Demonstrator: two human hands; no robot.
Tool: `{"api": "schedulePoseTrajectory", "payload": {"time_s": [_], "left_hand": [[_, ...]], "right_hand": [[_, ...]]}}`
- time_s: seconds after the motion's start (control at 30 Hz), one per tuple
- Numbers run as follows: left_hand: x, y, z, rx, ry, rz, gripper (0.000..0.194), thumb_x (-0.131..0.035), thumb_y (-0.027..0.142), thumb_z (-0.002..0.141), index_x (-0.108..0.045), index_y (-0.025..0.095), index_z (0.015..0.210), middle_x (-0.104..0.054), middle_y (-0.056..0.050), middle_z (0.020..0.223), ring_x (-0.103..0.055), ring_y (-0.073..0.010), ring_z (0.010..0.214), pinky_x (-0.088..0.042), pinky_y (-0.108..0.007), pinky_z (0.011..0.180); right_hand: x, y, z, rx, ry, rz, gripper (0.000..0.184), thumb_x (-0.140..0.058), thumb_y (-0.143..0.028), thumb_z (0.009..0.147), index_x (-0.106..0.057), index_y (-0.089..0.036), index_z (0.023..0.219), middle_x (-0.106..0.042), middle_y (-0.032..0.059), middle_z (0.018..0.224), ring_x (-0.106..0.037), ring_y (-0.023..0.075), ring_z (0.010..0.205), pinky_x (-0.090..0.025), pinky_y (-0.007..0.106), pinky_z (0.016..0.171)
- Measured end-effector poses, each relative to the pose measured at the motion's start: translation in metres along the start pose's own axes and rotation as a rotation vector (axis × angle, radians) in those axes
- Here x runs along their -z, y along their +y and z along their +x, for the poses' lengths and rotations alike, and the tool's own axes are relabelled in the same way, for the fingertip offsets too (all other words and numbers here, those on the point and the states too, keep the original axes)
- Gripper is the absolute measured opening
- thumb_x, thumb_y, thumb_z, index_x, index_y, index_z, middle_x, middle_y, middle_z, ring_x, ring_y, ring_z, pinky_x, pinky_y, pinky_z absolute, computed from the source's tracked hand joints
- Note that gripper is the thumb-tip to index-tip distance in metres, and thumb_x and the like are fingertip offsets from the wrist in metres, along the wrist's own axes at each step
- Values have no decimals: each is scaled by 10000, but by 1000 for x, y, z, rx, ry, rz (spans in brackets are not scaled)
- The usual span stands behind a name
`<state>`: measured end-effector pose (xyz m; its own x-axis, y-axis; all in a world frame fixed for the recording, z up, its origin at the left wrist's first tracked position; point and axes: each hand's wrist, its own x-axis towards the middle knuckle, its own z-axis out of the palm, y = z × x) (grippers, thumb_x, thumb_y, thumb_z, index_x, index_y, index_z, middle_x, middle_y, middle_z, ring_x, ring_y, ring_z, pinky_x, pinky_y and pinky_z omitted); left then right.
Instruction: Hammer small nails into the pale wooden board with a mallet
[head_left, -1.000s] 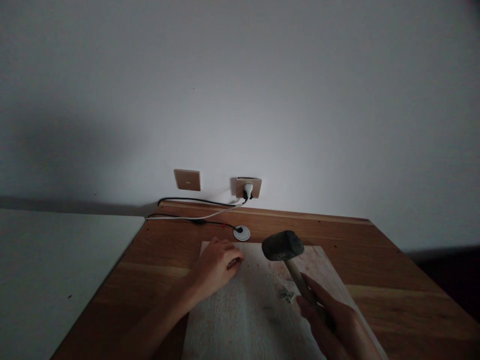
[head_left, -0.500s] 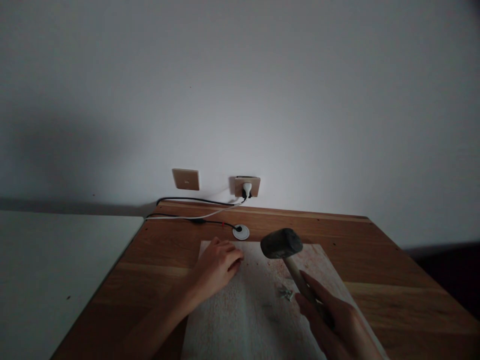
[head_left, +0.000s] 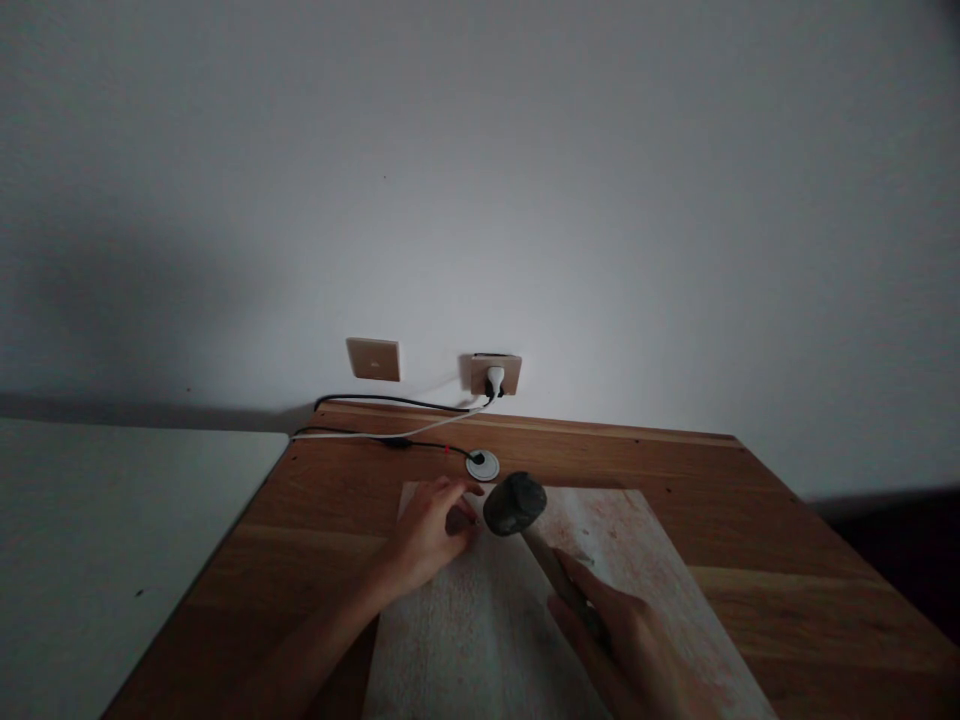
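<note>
My right hand (head_left: 626, 630) is wrapped round the handle of a black-headed rubber mallet (head_left: 514, 503). The mallet's head hangs over the upper part of a pale, worn board (head_left: 435, 650), just right of my left fingertips. My left hand (head_left: 431, 530) rests at the board's upper left, its index finger lifted and its thumb and other fingers bent together. A tiny dark point shows at those fingertips, too small to name. Small metal pieces (head_left: 587, 560) lie on the board behind my right hand, mostly hidden by it.
The board lies on a wooden tabletop (head_left: 750, 530). Behind it are a round cable grommet (head_left: 487, 468), black and white cables (head_left: 382, 436), and a wall socket (head_left: 512, 374) with a white plug. A blank wall plate (head_left: 373, 359) is left of it. A white surface (head_left: 112, 550) adjoins at left.
My right hand has brought the mallet leftward, its head now beside my left fingers. My left index finger has lifted away from the others. The metal pieces have become mostly covered.
</note>
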<state>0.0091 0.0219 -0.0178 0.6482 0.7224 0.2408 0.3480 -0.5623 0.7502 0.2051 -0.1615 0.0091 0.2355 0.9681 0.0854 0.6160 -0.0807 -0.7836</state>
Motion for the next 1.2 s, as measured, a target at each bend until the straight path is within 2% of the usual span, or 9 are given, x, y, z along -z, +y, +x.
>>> {"api": "schedulePoseTrajectory", "payload": {"time_s": [0.1, 0.23, 0.37, 0.53, 0.63, 0.83, 0.9, 1.07, 1.2], "left_hand": [[1, -1, 0, 6, 1, -28, 496, -703, 2, 737, -719, 249, 1168, -793, -6, 933, -719, -251, 1023, -475, -379, 979], [-1, -2, 0, 20, 18, -35, 549, -685, -5, 716, -724, 259, 1196, -784, -4, 966, -724, -245, 984, -491, -369, 953], [-3, -2, 0, 24, 38, -2, 552, -718, 2, 703, -732, 261, 1191, -773, -14, 1018, -711, -252, 1005, -486, -377, 947], [-1, 2, 1, 38, 40, -15, 507, -737, 8, 729, -739, 252, 1174, -778, -4, 964, -715, -247, 973, -489, -363, 932], [0, 4, 2, 51, 28, -12, 532, -713, -18, 717, -739, 242, 1181, -788, 3, 945, -720, -239, 945, -488, -360, 943], [-3, 0, 2, 29, 61, 32, 604, -687, -44, 648, -750, 234, 1181, -801, -12, 1028, -733, -241, 961, -503, -343, 949], [-4, 0, 2, 30, 64, 45, 626, -684, -43, 635, -743, 228, 1197, -799, -10, 1005, -731, -241, 946, -502, -345, 952], [-2, 3, 2, 53, 42, 33, 595, -674, -26, 646, -741, 235, 1176, -779, 18, 917, -715, -211, 850, -492, -330, 926], [-1, 5, 2, 53, 36, 28, 595, -665, -23, 656, -738, 237, 1186, -770, 19, 903, -704, -212, 844, -482, -336, 926]], "right_hand": [[-2, -2, 4, 12, -36, 12, 433, -533, -430, 1021, -717, -184, 1326, -808, 139, 1264, -780, 315, 1143, -622, 374, 937], [-2, -8, 8, 21, -107, -9, 440, -504, -416, 1039, -687, -188, 1368, -823, 119, 1221, -807, 274, 1041, -620, 342, 883], [-4, -10, 9, 68, -104, 5, 437, -491, -396, 1052, -680, -185, 1386, -824, 117, 1209, -807, 265, 1038, -621, 312, 848], [-6, -5, 8, 92, -76, -32, 437, -499, -389, 1047, -692, -188, 1384, -788, 137, 1311, -792, 287, 1117, -638, 321, 863], [-7, -1, 8, 92, -62, -62, 457, -485, -399, 1052, -678, -160, 1390, -795, 147, 1293, -788, 293, 1129, -635, 337, 903], [-10, -2, 10, 102, -118, -96, 489, -467, -395, 1056, -644, -104, 1407, -789, 171, 1293, -784, 260, 1142, -608, 307, 967], [-9, -4, 11, 105, -114, -102, 498, -468, -394, 1055, -638, -90, 1411, -776, 180, 1317, -775, 261, 1163, -599, 303, 983], [-2, -8, 12, 92, -229, -152, 535, -410, -387, 1079, -594, -43, 1444, -739, 217, 1368, -758, 257, 1199, -600, 305, 989], [-6, -1, 10, 108, -190, -161, 520, -441, -385, 1071, -590, -76, 1461, -737, 196, 1382, -743, 268, 1230, -600, 334, 1012]]}}
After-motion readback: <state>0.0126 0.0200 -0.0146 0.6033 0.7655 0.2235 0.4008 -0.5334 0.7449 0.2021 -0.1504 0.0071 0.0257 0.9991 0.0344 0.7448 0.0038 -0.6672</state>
